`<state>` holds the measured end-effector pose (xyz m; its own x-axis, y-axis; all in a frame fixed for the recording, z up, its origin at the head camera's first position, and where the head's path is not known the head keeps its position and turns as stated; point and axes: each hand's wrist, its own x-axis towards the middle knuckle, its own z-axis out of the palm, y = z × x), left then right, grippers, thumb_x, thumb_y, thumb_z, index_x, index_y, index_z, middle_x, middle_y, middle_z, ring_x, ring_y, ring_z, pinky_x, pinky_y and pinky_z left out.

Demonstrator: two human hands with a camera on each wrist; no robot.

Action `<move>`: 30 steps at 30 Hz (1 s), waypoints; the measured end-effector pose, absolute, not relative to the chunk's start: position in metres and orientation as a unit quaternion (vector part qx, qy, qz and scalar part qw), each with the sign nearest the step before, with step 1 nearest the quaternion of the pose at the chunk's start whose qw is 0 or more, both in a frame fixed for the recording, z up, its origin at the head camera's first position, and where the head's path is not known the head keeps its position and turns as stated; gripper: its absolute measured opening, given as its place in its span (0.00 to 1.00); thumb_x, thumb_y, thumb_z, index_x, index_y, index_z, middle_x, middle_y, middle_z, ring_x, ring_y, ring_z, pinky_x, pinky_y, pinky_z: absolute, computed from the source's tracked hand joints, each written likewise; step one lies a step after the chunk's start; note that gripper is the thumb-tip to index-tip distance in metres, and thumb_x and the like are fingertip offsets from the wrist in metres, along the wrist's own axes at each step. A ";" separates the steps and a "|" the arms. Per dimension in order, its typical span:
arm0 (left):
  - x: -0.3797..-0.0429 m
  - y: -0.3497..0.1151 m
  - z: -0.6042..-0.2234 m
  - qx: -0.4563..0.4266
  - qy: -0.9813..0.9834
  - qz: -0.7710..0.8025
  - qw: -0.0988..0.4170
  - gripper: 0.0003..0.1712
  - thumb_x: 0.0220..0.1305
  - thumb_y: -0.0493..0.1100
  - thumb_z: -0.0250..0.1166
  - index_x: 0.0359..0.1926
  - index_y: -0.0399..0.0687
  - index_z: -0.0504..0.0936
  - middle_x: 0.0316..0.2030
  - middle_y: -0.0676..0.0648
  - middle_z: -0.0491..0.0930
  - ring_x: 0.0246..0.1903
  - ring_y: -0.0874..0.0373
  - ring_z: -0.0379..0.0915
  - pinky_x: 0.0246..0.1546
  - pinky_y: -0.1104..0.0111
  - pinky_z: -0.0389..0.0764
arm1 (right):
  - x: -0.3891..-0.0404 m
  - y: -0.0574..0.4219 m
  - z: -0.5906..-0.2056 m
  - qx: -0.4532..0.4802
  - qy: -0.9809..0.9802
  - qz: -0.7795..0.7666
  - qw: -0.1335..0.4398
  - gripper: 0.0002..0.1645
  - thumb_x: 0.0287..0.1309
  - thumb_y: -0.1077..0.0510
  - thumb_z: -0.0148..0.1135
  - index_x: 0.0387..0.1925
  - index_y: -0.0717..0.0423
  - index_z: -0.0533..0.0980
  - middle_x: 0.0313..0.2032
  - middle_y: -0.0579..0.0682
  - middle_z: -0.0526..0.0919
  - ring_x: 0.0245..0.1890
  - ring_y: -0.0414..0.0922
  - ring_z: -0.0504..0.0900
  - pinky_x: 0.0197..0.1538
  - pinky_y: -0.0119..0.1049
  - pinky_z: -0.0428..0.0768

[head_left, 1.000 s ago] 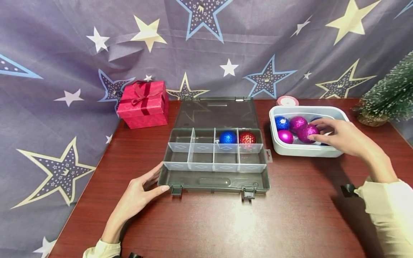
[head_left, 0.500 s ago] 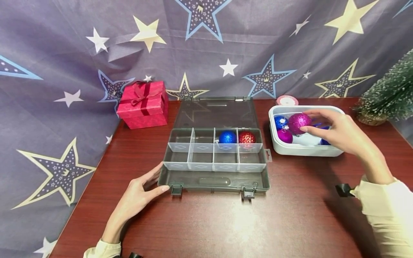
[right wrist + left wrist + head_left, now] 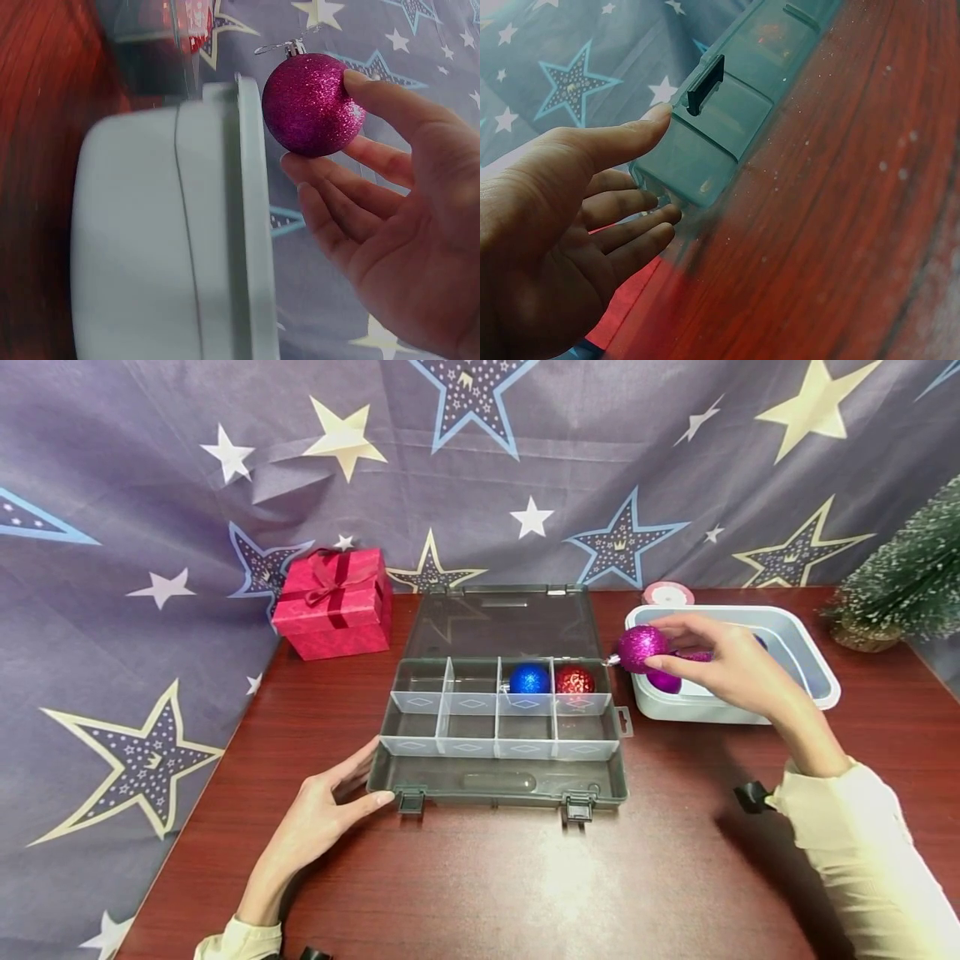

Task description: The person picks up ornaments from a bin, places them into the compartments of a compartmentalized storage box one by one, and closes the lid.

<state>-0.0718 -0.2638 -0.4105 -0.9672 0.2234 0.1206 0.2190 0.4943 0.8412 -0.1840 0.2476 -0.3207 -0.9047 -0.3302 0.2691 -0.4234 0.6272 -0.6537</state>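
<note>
A glittery magenta Christmas ball (image 3: 642,648) is pinched between the thumb and fingers of my right hand (image 3: 731,664), above the left rim of the white tub (image 3: 720,712). Its silver cap and string loop stick out to the left in the head view and show on top in the right wrist view (image 3: 294,48). My left hand (image 3: 318,814) touches the front left corner of the divided plastic box (image 3: 495,785), thumb on the front and straight fingers along the side. The box lies with its lid back. A blue ball (image 3: 529,680) and a red ball (image 3: 575,682) sit in separate back-row compartments.
More magenta balls (image 3: 664,682) lie in the tub, partly hidden by my right hand. A red gift box (image 3: 333,602) stands at the back left. Behind the tub lies a pink ribbon roll (image 3: 668,594). A small frosted tree (image 3: 900,577) stands at the right.
My right hand has lifted the magenta ball from among the others and carried it left to the tub's left rim. My left hand has stayed at the box corner.
</note>
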 end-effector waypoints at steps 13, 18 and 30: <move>-0.071 -0.264 -0.410 0.127 0.864 0.488 0.003 0.42 0.64 0.44 0.76 0.76 0.52 0.69 0.62 0.43 0.80 0.60 0.51 0.78 0.58 0.78 0.75 | -0.203 0.199 -0.325 0.247 -0.881 0.402 0.025 0.26 0.65 0.55 0.73 0.63 0.56 0.80 0.52 0.54 0.86 0.51 0.51 0.85 0.58 0.47 0.81; -0.072 -0.264 -0.410 0.128 0.862 0.490 0.003 0.43 0.64 0.44 0.77 0.76 0.51 0.69 0.62 0.43 0.80 0.60 0.51 0.78 0.58 0.78 0.75 | -0.210 0.183 -0.328 0.250 -0.873 0.419 0.005 0.27 0.64 0.54 0.74 0.62 0.55 0.79 0.49 0.53 0.87 0.49 0.49 0.86 0.57 0.50 0.81; -0.072 -0.264 -0.410 0.130 0.861 0.492 0.005 0.43 0.63 0.43 0.77 0.76 0.48 0.69 0.62 0.43 0.80 0.60 0.51 0.77 0.58 0.79 0.75 | -0.226 0.145 -0.332 0.287 -0.848 0.444 -0.018 0.27 0.64 0.54 0.74 0.62 0.55 0.80 0.49 0.53 0.86 0.50 0.49 0.85 0.59 0.48 0.81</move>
<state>-0.0722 -0.2638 -0.4100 -0.9659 0.2293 0.1203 0.2201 0.4824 0.8478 -0.2256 0.1454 -0.3316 -0.8342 -0.5035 0.2249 -0.4718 0.4404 -0.7639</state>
